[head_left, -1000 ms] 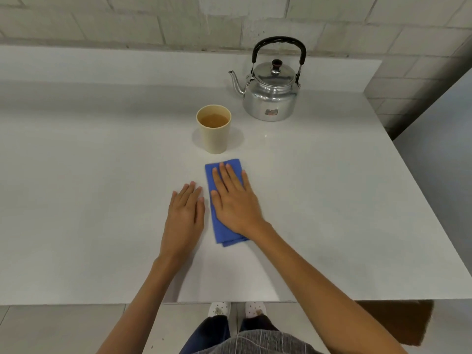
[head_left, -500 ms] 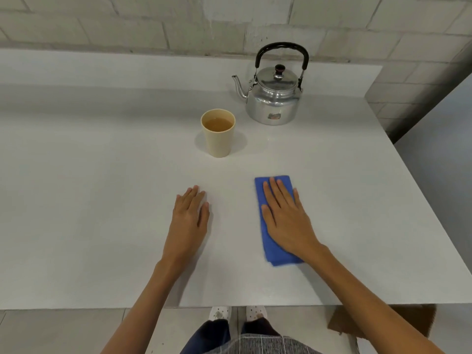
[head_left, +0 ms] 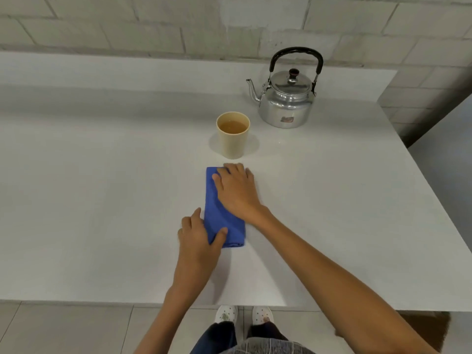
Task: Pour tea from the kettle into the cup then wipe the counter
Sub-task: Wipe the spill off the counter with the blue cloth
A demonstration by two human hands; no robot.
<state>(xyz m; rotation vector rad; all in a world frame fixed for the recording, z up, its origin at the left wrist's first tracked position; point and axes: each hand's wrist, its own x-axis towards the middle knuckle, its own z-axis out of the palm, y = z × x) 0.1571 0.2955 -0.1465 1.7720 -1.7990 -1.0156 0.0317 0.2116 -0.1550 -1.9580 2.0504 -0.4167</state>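
Observation:
A folded blue cloth [head_left: 214, 200] lies lengthwise on the white counter [head_left: 102, 187], just in front of the cup. My right hand [head_left: 236, 191] presses on its far half, fingers curled at the far edge. My left hand [head_left: 198, 241] holds the cloth's near left corner, thumb on top of the fabric. The beige cup [head_left: 233, 134] stands upright with brown tea in it. Behind it to the right sits the silver kettle [head_left: 287, 100], lid on, black handle upright, spout pointing left.
A low white ledge and a block wall [head_left: 204, 24] run along the back of the counter. The counter's right edge [head_left: 421, 175] drops off to a grey floor. My feet [head_left: 242, 315] show below the near edge.
My right hand slid the cloth right, then back left to the spot in front of the cup. My left hand, flat on the counter before, now grips the cloth's near corner.

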